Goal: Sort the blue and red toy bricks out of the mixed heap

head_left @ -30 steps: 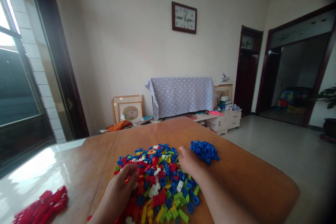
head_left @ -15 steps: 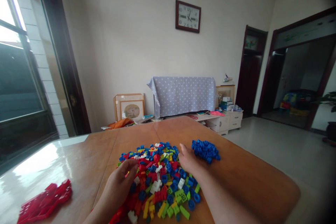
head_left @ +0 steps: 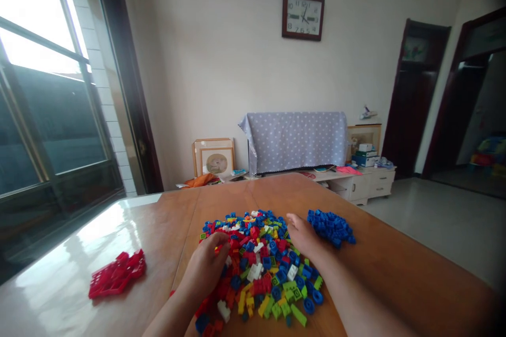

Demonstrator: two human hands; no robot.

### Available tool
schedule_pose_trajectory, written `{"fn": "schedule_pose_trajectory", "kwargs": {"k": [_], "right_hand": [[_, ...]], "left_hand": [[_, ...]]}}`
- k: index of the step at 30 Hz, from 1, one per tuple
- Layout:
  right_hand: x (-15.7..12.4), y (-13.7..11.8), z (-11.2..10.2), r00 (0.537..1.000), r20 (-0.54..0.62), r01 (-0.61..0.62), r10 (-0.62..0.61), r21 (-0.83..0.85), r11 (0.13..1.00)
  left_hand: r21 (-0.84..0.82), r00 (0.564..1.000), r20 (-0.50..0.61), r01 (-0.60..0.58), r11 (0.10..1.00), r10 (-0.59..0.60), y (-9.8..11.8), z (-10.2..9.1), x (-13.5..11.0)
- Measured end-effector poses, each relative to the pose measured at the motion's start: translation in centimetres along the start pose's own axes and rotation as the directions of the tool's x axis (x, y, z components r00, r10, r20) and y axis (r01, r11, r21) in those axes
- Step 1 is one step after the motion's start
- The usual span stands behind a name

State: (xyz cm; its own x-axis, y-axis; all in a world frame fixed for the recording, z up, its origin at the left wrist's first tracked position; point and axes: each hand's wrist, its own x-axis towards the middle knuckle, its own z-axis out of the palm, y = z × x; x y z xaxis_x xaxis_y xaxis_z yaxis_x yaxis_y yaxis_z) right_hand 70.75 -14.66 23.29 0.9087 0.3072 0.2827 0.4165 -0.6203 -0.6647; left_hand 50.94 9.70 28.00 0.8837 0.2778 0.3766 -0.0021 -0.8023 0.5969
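A wide heap of mixed toy building bricks [head_left: 256, 272] in red, blue, green, yellow, orange and white lies on the table before me. My left hand [head_left: 211, 260] is over the heap's left side, fingers curved and thumb apart, with no brick visible between them. At the heap's right edge is my right hand [head_left: 302, 233], its visible fingers reaching left toward the bricks; its palm side is hidden. Just right of that hand sits a separate pile of blue bricks [head_left: 331, 227]. Red bricks or plates form a flat cluster [head_left: 117, 275] far to the left.
The brown wooden table [head_left: 379, 268] reflects window light on its left. Beyond its far edge stand a low white cabinet [head_left: 369, 187], a cloth-covered flat shape [head_left: 296, 142] and framed pictures [head_left: 216, 160]. A clock [head_left: 303, 16] hangs on the wall.
The whole view has shifted, so the table and the bricks sit farther right in the picture. Both hands keep nearly the same places at the heap.
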Motion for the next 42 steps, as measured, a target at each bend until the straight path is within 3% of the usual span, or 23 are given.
{"fn": "schedule_pose_trajectory", "kwargs": {"k": [4, 8, 12, 16, 19, 31, 36, 42], "right_hand": [[-1.7, -2.4, 0.3, 0.982, 0.04, 0.184, -0.186, 0.05, 0.982], [-3.5, -4.4, 0.6, 0.916, 0.191, 0.343, -0.352, 0.079, 0.936], [-4.6, -5.6, 0.4, 0.859, 0.36, 0.385, -0.365, 0.018, 0.923], [-5.3, -6.5, 0.0, 0.813, 0.442, 0.431, -0.38, -0.016, 0.902], [-5.6, -6.8, -0.1, 0.803, 0.43, 0.46, -0.412, -0.008, 0.888], [-5.7, -6.8, 0.4, 0.845, 0.259, 0.473, -0.468, 0.046, 0.88], [-6.5, -8.5, -0.9, 0.844, 0.169, 0.487, -0.509, 0.153, 0.86], [-8.2, -10.6, -2.3, 0.812, 0.223, 0.474, -0.54, 0.288, 0.832]], "left_hand": [[0.124, 0.983, 0.063, -0.181, 0.976, 0.174, 0.2, 0.5, -0.2], [0.241, 0.961, 0.148, -0.263, 0.934, 0.232, 0.8, 1.2, -0.7], [0.326, 0.952, 0.225, -0.277, 0.904, 0.21, 1.2, 1.7, -1.2], [0.345, 0.945, 0.261, -0.281, 0.896, 0.196, 1.2, 1.9, -1.4], [0.34, 0.947, 0.253, -0.277, 0.899, 0.196, 1.1, 2.1, -1.3], [0.237, 0.969, 0.118, -0.242, 0.941, 0.219, 2.6, 1.2, -0.9], [-0.03, 0.983, 0.114, -0.142, 0.989, 0.144, 3.1, 1.1, -0.9], [-0.324, 0.987, 0.147, -0.017, 0.946, 0.068, 3.7, 2.1, -1.0]]}}
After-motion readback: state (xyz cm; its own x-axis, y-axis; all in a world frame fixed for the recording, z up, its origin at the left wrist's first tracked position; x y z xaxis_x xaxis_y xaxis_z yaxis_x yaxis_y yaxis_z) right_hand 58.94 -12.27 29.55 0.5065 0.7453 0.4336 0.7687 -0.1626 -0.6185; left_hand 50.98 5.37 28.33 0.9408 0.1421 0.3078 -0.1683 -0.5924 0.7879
